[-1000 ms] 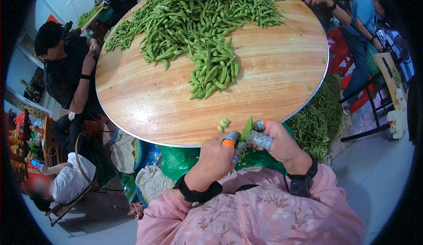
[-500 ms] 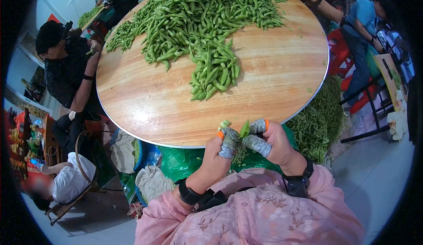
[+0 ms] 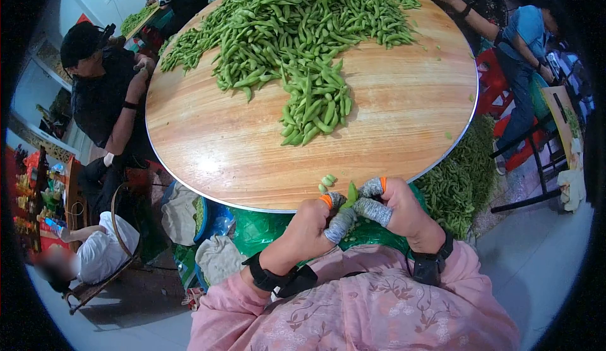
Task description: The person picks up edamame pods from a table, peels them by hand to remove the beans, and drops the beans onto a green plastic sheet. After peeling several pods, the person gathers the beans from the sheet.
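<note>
A green edamame pod (image 3: 352, 190) stands tilted up between my two hands at the table's near edge. My left hand (image 3: 310, 222) is closed on its lower end, with thumb and forefinger in grey knitted finger covers. From the other side my right hand (image 3: 401, 209) pinches the pod between similarly covered fingers. Orange bands show on the covers. A few pale shelled beans (image 3: 327, 182) lie on the wood just beyond my left fingers. Farther off, a tongue of whole pods (image 3: 317, 110) runs toward me from a large heap of pods (image 3: 278, 19).
The round wooden table (image 3: 208, 142) has a pale rim. Below its edge lies green plastic sheeting (image 3: 259, 228). Pods are piled on the floor (image 3: 451, 190) at right. Cloth-covered tubs (image 3: 218, 259) stand at left. A person in black (image 3: 101, 92) sits left; others work around.
My left thumb and forefinger have shifted and spread around the pod. The loose beans now lie on the table, apart from my fingers. The view has shifted slightly.
</note>
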### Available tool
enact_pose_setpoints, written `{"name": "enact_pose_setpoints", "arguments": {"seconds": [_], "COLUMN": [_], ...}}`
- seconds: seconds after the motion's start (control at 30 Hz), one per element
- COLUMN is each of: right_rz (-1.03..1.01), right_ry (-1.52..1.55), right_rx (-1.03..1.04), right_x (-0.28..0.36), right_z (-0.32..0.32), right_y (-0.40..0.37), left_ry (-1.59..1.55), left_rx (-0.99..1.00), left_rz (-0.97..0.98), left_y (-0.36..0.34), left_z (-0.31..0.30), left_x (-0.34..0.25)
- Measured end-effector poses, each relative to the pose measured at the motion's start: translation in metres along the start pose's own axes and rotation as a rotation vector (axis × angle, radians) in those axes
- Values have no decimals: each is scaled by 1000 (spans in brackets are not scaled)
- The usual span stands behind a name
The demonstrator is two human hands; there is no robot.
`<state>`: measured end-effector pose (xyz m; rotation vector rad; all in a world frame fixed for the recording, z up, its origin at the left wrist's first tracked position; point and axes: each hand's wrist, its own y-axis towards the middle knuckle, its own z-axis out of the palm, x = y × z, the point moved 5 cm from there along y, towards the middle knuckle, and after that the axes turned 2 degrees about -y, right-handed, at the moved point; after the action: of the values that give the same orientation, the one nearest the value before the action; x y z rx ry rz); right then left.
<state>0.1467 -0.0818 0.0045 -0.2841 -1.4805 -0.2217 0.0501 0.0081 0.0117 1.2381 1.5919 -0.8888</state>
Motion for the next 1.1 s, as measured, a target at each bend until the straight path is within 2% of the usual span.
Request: {"name": "enact_pose_setpoints", "arguments": {"seconds": [0.07,0.13,0.27,0.33,0.37,0.43,0.47,0.53,0.6,0.67,0.7,0.83,0.9,0.93,1.0,1.1], "right_rz": [-38,-186,-202,-264,-236,-118,-85,-52,229,213,200,219,62,36,100,58], "right_ry": [-33,-225,-320,-422,-509,-600,-617,-633,-862,-894,-930,-791,-700,-698,-522,-404], "right_rx": [6,-73,-124,-317,-344,-384,-382,-378,-504,-549,-597,-561,-540,-526,-458,-377], "right_x": [3,11,14,12,14,6,5,0,-16,-31,-34,-17,-9,-4,-2,3], "right_z": [3,3,1,-15,-28,-59,-72,-94,-121,-136,-140,-120,-105,-97,-83,-60], "right_y": [2,2,2,-7,-13,-32,-41,-59,-80,-92,-94,-78,-67,-61,-51,-33], "left_ry": [6,39,200,403,400,785,786,629,634,704,757,873,934,913,943,836], "left_rx": [-39,-171,-230,-248,-243,-283,-283,2,-48,-395,-436,-472,-273,-275,-275,-274], "left_rz": [-14,36,23,149,147,9,10,94,133,241,251,207,95,150,121,9], "left_y": [1,3,9,13,16,22,20,13,19,35,46,90,112,117,119,110], "left_z": [-1,-5,-8,-13,-16,-28,-30,-21,-31,-59,-68,-87,-86,-86,-86,-90], "left_x": [1,0,12,5,5,9,8,1,-9,-14,-18,-10,9,13,16,10]}}
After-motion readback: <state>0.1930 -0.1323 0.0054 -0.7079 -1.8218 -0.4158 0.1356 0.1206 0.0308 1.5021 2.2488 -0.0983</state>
